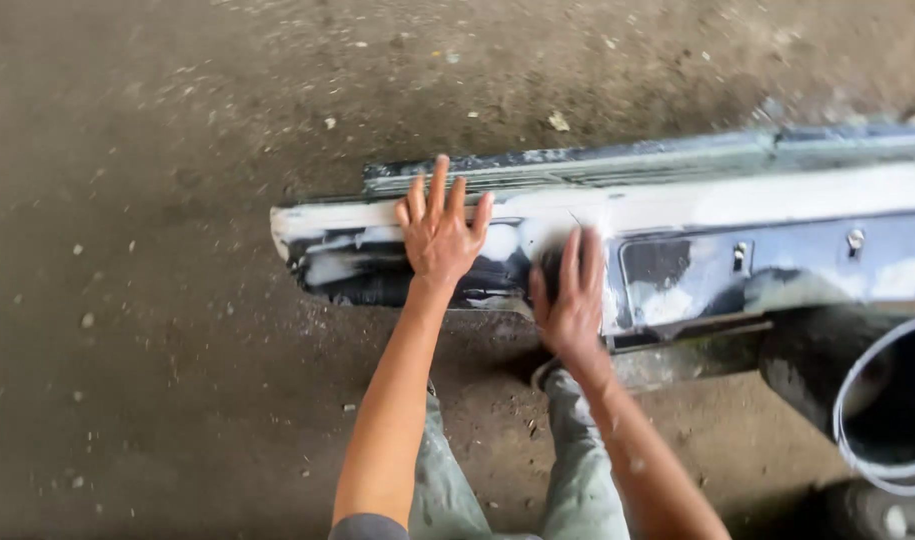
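Head view. A long car bumper [697, 240], dark with white filler patches, lies on the dirty concrete floor [157, 350], running from centre to the right edge. The left hand [440, 232] rests flat on the bumper near its left end, fingers [439, 185] spread and released, grasping nothing. The right hand [569, 295] presses against the bumper just beside it, fingers curled over what seems to be a small dark pad [550, 265]; motion blur obscures it. A dark bucket [892, 400] stands at lower right.
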